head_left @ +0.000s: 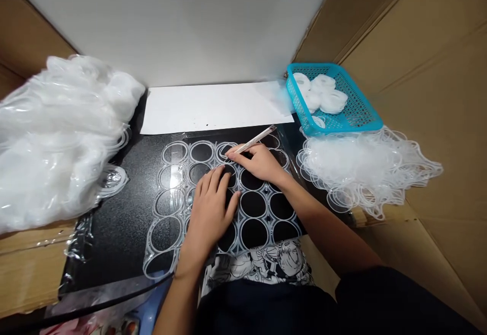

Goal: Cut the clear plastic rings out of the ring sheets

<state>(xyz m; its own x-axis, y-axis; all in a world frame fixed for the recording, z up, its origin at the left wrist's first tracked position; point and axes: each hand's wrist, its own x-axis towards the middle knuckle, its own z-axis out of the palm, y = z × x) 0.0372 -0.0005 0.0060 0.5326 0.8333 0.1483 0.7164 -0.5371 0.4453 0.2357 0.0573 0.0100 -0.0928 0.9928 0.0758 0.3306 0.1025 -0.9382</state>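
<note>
Right hand (262, 164) — held stick (254, 140), ringed sheet (267, 205)

The clear plastic sheet (238, 233) lies flat on the black tabletop (117, 228), a grid of translucent rings joined by thin webbing. Black shows through the round openings, and a bright glare sits on the left part. Its middle and part of its upper right are covered from view; the lower left corner reaches lowest.

The slim, whitish, pen-like tool (254, 141) is held aslant over the top row — dark-tipped end up and to the right, lower end down at a ring with smaller curved strands inside. Whether that end touches the plastic cannot be told.
</note>
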